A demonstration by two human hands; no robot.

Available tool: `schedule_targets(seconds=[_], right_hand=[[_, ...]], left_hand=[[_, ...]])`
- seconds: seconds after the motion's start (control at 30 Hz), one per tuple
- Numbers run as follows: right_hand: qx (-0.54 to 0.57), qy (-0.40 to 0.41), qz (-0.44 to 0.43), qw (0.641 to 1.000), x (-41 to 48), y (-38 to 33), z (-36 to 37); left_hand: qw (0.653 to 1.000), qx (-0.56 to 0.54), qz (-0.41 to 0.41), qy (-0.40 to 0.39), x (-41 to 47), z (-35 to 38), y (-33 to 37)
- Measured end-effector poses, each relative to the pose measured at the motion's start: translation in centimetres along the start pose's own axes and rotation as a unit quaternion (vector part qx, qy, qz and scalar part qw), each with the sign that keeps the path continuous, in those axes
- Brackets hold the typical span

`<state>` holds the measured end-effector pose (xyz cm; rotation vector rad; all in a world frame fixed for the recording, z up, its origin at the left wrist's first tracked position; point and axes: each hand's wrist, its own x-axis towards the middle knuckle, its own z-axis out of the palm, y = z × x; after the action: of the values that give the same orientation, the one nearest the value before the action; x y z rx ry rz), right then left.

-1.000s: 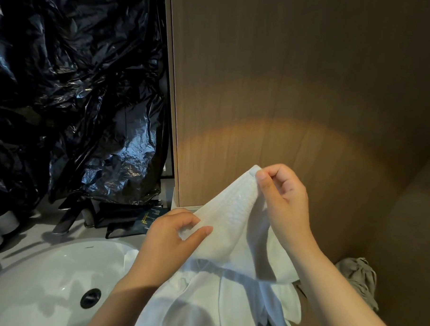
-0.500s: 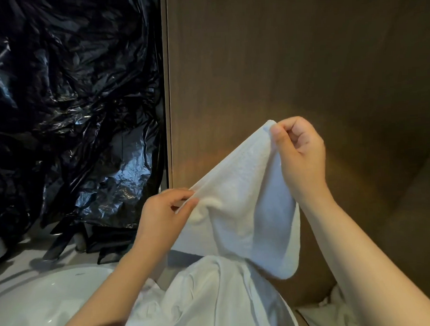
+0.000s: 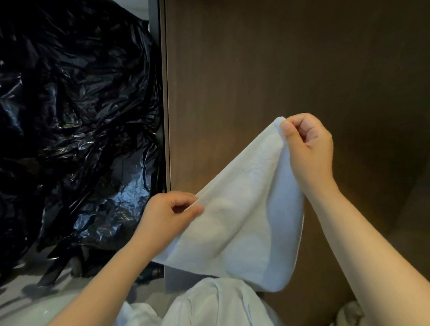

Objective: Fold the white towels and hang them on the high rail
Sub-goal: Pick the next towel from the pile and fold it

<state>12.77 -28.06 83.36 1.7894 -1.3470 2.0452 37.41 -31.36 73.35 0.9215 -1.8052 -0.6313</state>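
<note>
Straight ahead, a brown wood panel (image 3: 279, 73) fills twelve to three o'clock. Crumpled black plastic (image 3: 59, 120) covers nine to eleven, and a pale sink (image 3: 31, 316) shows at seven. White cloth (image 3: 210, 311) bulges at six. Bare panel lies open higher up. The white towel (image 3: 240, 211) hangs slack and creased near centre. The right hand (image 3: 306, 144) pinches its top corner, and the left hand (image 3: 167, 214) pinches its lower edge.

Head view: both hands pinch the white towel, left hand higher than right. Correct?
One slip: the head view shows the right hand higher, pinching the white towel at its top corner; the left hand pinches it lower down. Both hands do pinch it.
</note>
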Motion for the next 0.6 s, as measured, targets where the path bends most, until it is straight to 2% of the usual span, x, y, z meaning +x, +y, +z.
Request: schedule_targets(seconds=[0.6], right_hand=[[-0.016, -0.010, 0.010, 1.000, 0.1, 0.6, -0.3]], left_hand=[[0.992, 0.091, -0.055, -0.075, -3.1, -1.0, -6.0]])
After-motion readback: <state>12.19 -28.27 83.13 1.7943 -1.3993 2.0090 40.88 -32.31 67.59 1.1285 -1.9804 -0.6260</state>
